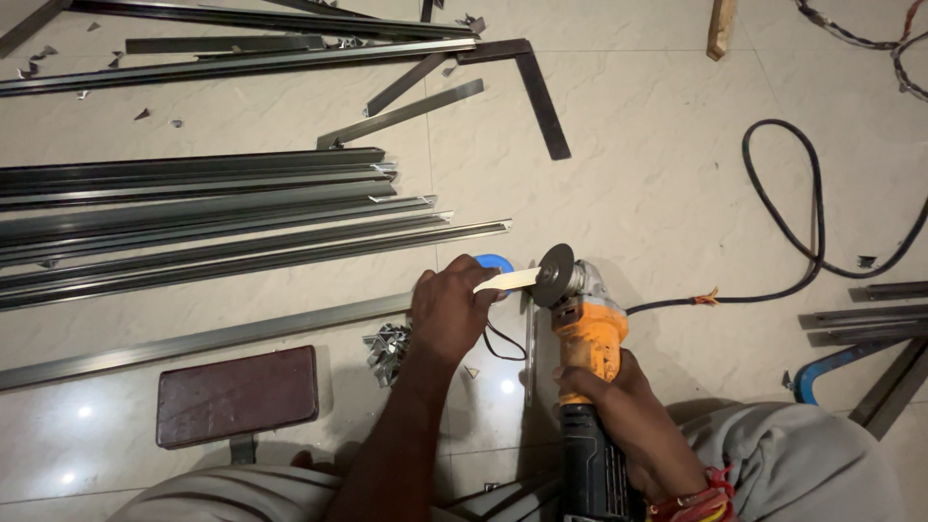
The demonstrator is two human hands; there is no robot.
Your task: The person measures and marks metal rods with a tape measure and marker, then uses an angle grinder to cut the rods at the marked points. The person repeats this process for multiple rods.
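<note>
Under you: pale glossy tiled floor [657, 184]. Long grey metal channels [213, 217] lie side by side upper left; a dark L-shaped piece [536, 87] beyond; black cable [793, 232] loops right (metal offcuts [387, 346] near centre); maroon block [237, 394] lower left.

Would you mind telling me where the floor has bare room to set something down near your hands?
Bare tile lies between the black L-shaped bar and the black cable, right of the angle grinder. It is crowded left, where the metal channels lie, and by the left hand with the scrap offcuts.
</note>
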